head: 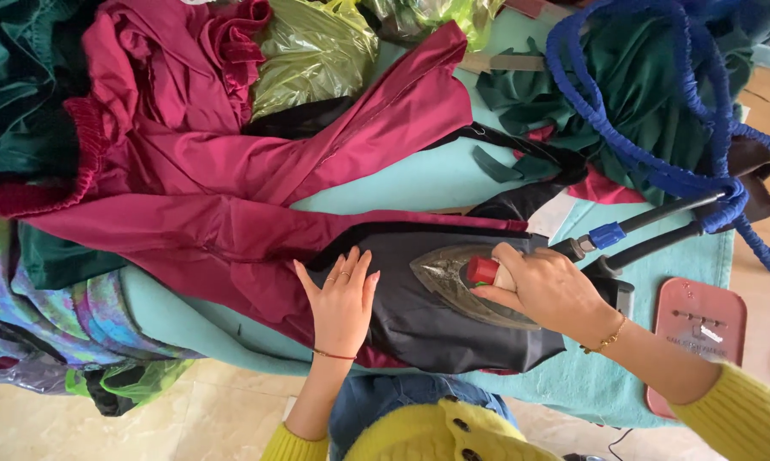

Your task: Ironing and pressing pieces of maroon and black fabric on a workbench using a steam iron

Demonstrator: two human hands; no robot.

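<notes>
Turquoise padding covers the ironing table, seen from the head camera, with beige floor tiles below. Across it lies a crimson garment with a black lining panel spread flat. On that panel sits a steam iron; the right hand is wrapped around its handle. The left hand lies flat, fingers spread, pressing the panel's edge just beside the iron. A blue braided hose coils over green cloth; a pink iron rest lies at the table's right end.

Bright, even daylight; soft shadows only; mild sheen on the crumpled yellow-green plastic bag; sharp centre, slightly stretched edges.
</notes>
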